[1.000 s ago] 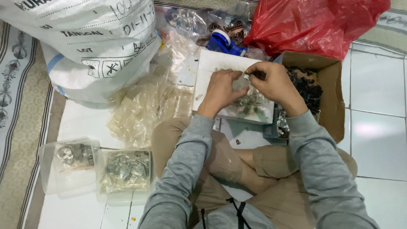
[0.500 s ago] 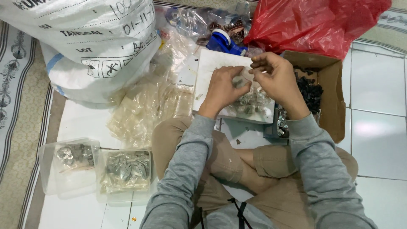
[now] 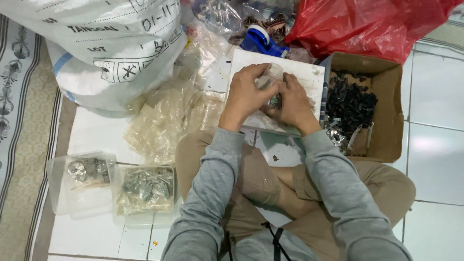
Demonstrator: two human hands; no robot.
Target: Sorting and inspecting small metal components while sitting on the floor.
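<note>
Upper centre, both hands, left (image 3: 246, 94) and right (image 3: 290, 101), pinch a small clear bag (image 3: 268, 77) over a white tray (image 3: 309, 75). It looks light, soft, slippery; best held by its edges.

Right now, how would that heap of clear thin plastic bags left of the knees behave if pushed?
The heap of clear thin plastic bags is crumpled and slack, so probably floppy and very light. The glossy film suggests bags would slide apart over the white tiled floor rather than shift as one.

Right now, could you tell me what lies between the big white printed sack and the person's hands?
In the head view, a heap of crumpled clear plastic bags lies between the sack and the hands.
</note>
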